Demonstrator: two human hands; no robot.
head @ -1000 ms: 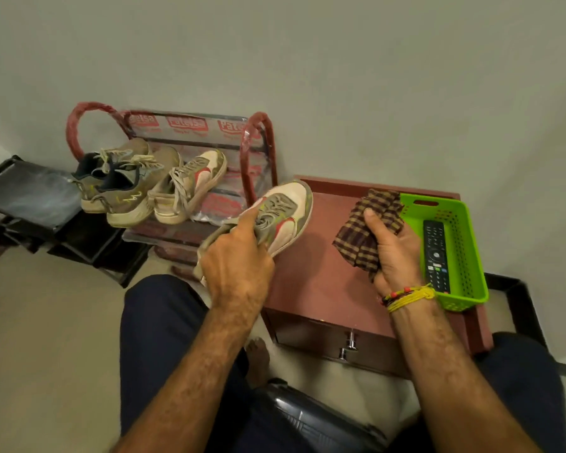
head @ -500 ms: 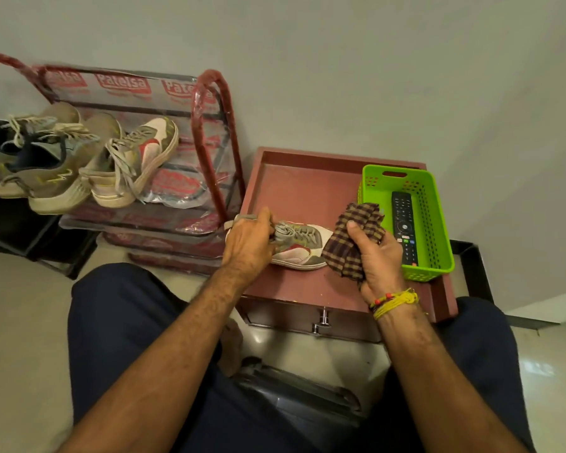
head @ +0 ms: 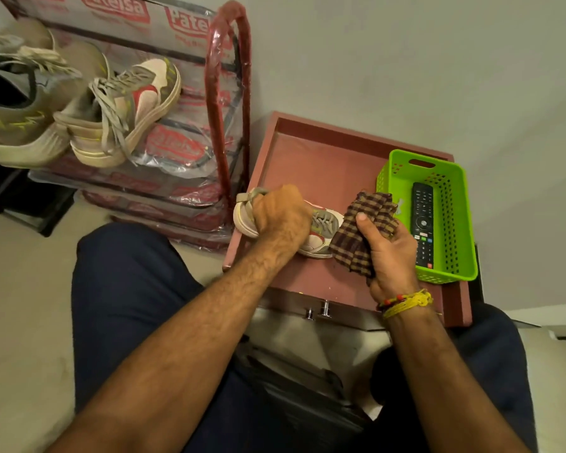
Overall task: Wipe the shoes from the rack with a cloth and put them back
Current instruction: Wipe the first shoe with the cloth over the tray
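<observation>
1. Shoe in work [head: 321, 230] – grey/white sneaker w/ red side patch, lying on the red worktop [head: 307, 165], heel twd the rack, toe twd the cloth. Off the rack so it can be wiped on a firm surface.
2. Left hand [head: 281, 217] – clenched round the heel/collar end; judged to be pinning the shoe so it won't slide under rubbing.
3. Right hand [head: 386, 246] – grips the bunched checked cloth [head: 360, 230], thumb on top; cloth touches the toe/forefoot. Wadded prob. to give a firm pad.
4. Rack [head: 226, 93] – red frame, plastic wrap not removed, just left of worktop. Mate sneaker [head: 128, 109] & two olive shoes [head: 20, 116] sit on its shelf, awaiting their turn or return; can't tell which.
5. Green basket [head: 451, 223] – right side of worktop, holds a remote [head: 422, 227]; not part of job.
6. Stage (est.) – wipe of this shoe just under way; put-back not yet done.
</observation>
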